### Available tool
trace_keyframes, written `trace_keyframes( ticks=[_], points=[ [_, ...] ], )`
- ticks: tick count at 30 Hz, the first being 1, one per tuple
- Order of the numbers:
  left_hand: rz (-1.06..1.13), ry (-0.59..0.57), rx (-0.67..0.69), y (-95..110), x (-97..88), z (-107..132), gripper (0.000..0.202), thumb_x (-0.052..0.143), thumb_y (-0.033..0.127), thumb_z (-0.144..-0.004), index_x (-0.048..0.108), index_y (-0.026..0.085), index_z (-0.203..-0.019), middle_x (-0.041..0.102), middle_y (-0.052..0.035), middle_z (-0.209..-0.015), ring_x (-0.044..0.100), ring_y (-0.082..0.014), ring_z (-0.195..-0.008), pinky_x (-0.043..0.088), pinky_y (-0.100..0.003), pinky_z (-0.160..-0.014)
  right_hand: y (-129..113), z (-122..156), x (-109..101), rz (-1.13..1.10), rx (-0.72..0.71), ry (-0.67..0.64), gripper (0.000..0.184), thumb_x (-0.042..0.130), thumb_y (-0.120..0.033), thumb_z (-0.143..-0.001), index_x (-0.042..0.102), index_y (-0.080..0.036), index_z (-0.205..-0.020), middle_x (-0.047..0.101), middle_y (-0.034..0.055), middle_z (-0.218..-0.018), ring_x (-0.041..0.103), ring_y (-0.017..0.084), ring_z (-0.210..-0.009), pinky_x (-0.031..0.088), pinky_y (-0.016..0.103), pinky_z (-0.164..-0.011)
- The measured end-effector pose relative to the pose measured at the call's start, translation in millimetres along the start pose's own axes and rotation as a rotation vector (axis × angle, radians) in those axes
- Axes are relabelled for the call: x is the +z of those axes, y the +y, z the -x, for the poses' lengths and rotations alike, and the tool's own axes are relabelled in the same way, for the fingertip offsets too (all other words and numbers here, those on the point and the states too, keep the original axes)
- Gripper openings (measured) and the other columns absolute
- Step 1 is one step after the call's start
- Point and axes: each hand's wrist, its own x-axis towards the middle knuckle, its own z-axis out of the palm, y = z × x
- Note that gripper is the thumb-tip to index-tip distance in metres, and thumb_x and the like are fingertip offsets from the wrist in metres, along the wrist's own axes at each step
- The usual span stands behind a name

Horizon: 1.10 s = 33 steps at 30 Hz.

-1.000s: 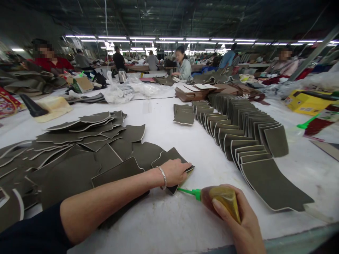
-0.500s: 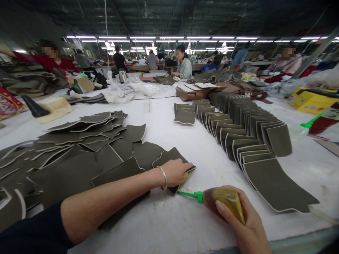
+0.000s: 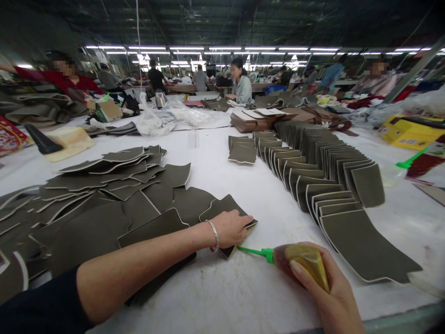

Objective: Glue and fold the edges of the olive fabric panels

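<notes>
My left hand (image 3: 232, 227) presses down on a dark olive cut piece (image 3: 225, 206) at the near end of an overlapping spread of such pieces (image 3: 104, 195). Its fingers curl over the piece's right edge. My right hand (image 3: 330, 297) grips a squeeze bottle of amber glue (image 3: 301, 260). The bottle's green nozzle (image 3: 255, 252) points left, and its tip sits at the piece's lower right edge, just under my left fingers.
A long overlapping row of olive pieces (image 3: 323, 176) runs along the right of the white table (image 3: 222, 167). A small stack (image 3: 241, 150) lies mid-table, brown stacks (image 3: 255, 120) farther back. A second green-capped bottle (image 3: 410, 160) and a yellow box (image 3: 406, 132) sit right. Several people work at the far tables.
My right hand and the glue bottle have slid slightly right and down, drawing the nozzle tip along the piece's edge. My left hand has stayed pressed on the piece.
</notes>
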Motion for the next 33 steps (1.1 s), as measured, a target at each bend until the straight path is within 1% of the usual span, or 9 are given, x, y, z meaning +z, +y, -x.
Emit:
trace_keyframes(
  ticks=[3, 8, 12, 16, 18, 22, 27, 31, 33],
  points=[
    [0.005, -0.005, -0.002, 0.4, -0.7, -0.3, 0.048, 0.035, 0.027, -0.092, 0.047, 0.024, -0.138, 0.062, -0.012, -0.102, 0.065, -0.0257, -0.083, 0.05, -0.036, -0.074, -0.8, -0.3, -0.5, 0.018, -0.022, 0.027, 0.05, 0.071, -0.056, -0.076, 0.056, -0.021, -0.108, 0.064, 0.0032, -0.097, 0.06, 0.025, -0.089, 0.048, 0.028, -0.074],
    [0.021, -0.004, 0.001, 0.1, -0.1, -0.5, 0.047, 0.035, 0.026, -0.092, 0.047, 0.023, -0.137, 0.062, -0.0138, -0.104, 0.064, -0.0277, -0.086, 0.05, -0.038, -0.075, -12.6, 4.8, 4.6, 0.02, -0.011, -0.005, 0.047, 0.067, -0.056, -0.078, 0.055, -0.023, -0.109, 0.062, 0.0008, -0.095, 0.058, 0.023, -0.087, 0.046, 0.027, -0.077],
    [0.023, -0.008, -0.001, 0.3, 0.0, -0.3, 0.047, 0.035, 0.026, -0.092, 0.047, 0.024, -0.137, 0.062, -0.0124, -0.104, 0.064, -0.0268, -0.086, 0.05, -0.037, -0.075, -15.1, 4.0, 4.2, 0.034, -0.003, 0.065, 0.048, 0.067, -0.057, -0.078, 0.055, -0.023, -0.109, 0.062, 0.0028, -0.101, 0.058, 0.026, -0.093, 0.046, 0.03, -0.076],
    [0.01, -0.014, -0.015, 0.7, -1.0, -0.3, 0.048, 0.036, 0.027, -0.092, 0.046, 0.024, -0.139, 0.061, -0.0124, -0.104, 0.064, -0.026, -0.085, 0.05, -0.036, -0.075, -16.4, 7.9, 9.7, -0.005, -0.003, -0.008, 0.045, 0.066, -0.056, -0.079, 0.054, -0.024, -0.108, 0.062, -0.0005, -0.094, 0.058, 0.022, -0.087, 0.045, 0.027, -0.075],
    [0.007, -0.019, -0.013, 0.8, -2.1, -0.2, 0.049, 0.036, 0.028, -0.092, 0.045, 0.025, -0.14, 0.061, -0.0125, -0.104, 0.064, -0.026, -0.084, 0.05, -0.036, -0.075, -15.6, 7.4, 10.9, 0.002, -0.008, -0.018, 0.044, 0.066, -0.056, -0.079, 0.054, -0.024, -0.108, 0.062, -0.0014, -0.094, 0.058, 0.021, -0.087, 0.045, 0.026, -0.076],
    [0.021, -0.041, -0.007, 1.1, -4.8, -0.3, 0.049, 0.036, 0.027, -0.092, 0.046, 0.025, -0.139, 0.062, -0.0124, -0.103, 0.064, -0.0258, -0.083, 0.05, -0.036, -0.075, -6.1, -7.2, 1.5, 0.066, -0.04, 0.072, 0.046, 0.067, -0.057, -0.079, 0.056, -0.023, -0.107, 0.063, 0.0002, -0.097, 0.058, 0.022, -0.09, 0.045, 0.028, -0.077],
    [0.023, -0.035, -0.004, 1.1, -5.6, -0.8, 0.047, 0.035, 0.027, -0.093, 0.047, 0.026, -0.138, 0.061, -0.0109, -0.1, 0.063, -0.0244, -0.082, 0.05, -0.036, -0.076, 9.7, -29.9, -15.0, 0.116, -0.124, 0.144, 0.054, 0.072, -0.058, -0.075, 0.056, -0.022, -0.112, 0.064, 0.0034, -0.097, 0.061, 0.025, -0.085, 0.048, 0.032, -0.072],
    [0.028, -0.039, -0.006, 0.9, -5.1, -1.2, 0.048, 0.036, 0.027, -0.092, 0.046, 0.025, -0.14, 0.061, -0.0114, -0.101, 0.063, -0.025, -0.084, 0.05, -0.036, -0.077, 12.5, -29.4, -15.2, 0.14, -0.162, 0.2, 0.056, 0.072, -0.057, -0.075, 0.055, -0.023, -0.115, 0.062, 0.0045, -0.101, 0.06, 0.027, -0.09, 0.049, 0.034, -0.073],
    [0.032, -0.042, -0.01, 0.9, -4.9, -1.4, 0.048, 0.037, 0.028, -0.092, 0.046, 0.025, -0.14, 0.061, -0.0118, -0.102, 0.063, -0.0256, -0.085, 0.05, -0.036, -0.078, 12.3, -25.0, -13.1, 0.146, -0.157, 0.196, 0.055, 0.073, -0.057, -0.075, 0.055, -0.023, -0.113, 0.062, 0.0042, -0.1, 0.061, 0.026, -0.088, 0.049, 0.034, -0.073]
  ],
)
